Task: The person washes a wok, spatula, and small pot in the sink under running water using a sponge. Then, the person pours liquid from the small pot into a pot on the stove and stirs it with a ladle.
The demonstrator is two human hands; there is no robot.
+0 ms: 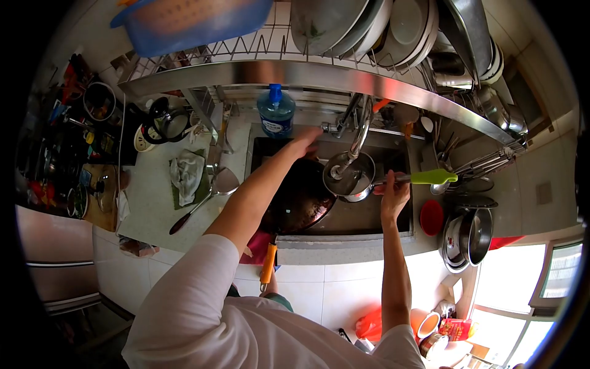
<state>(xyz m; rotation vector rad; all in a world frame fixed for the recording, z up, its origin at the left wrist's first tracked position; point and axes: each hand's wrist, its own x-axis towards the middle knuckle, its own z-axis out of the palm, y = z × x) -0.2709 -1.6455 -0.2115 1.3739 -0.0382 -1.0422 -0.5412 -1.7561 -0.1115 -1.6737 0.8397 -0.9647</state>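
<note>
A small metal pot [356, 193] is under the curved faucet [367, 123], over the sink [350, 220]. My right hand [394, 195] is closed round the pot's handle near the pot, and the green end of the handle [433, 177] sticks out to the right. My left hand [305, 142] reaches to the faucet's left side, close to its valve [330, 128]; its fingers are partly hidden and blurred. A dark wok [295, 200] lies in the left part of the sink, its orange handle [268, 263] pointing toward me over the front edge.
A blue-capped bottle [275, 114] stands behind the sink. On the left counter lie a white cloth [187, 175] and a ladle [212, 190]. A dish rack [289, 72] spans above. To the right are a red bowl [431, 216] and stacked metal pots [473, 237].
</note>
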